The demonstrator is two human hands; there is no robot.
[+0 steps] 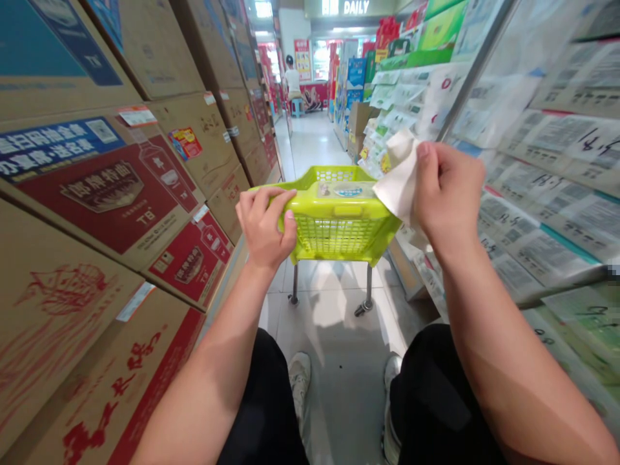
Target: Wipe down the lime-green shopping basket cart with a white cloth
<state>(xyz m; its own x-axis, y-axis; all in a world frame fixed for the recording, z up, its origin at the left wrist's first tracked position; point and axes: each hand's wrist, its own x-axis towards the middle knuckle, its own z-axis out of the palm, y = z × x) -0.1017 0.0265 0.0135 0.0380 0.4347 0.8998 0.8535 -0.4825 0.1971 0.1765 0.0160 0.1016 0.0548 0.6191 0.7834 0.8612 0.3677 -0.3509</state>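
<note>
A small yellow-green shopping cart (334,236) on metal legs stands in front of me, its handle side facing me. My left hand (268,223) is closed around the left end of its top edge, thumb toward me. My right hand (448,194), raised beside the cart's right corner, pinches a white cloth or tissue (400,177) between thumb and fingers. The lower tip of the white piece meets the cart's right top edge. A label (349,189) with a blue oval lies on top of the handle part.
Stacked cardboard boxes (121,194) line the left side. Shelves of packaged paper goods (513,213) run along the right, behind a slanted metal post (477,71). Down the tiled aisle (314,139), a person in a white top (292,79) sits on a blue stool (297,106).
</note>
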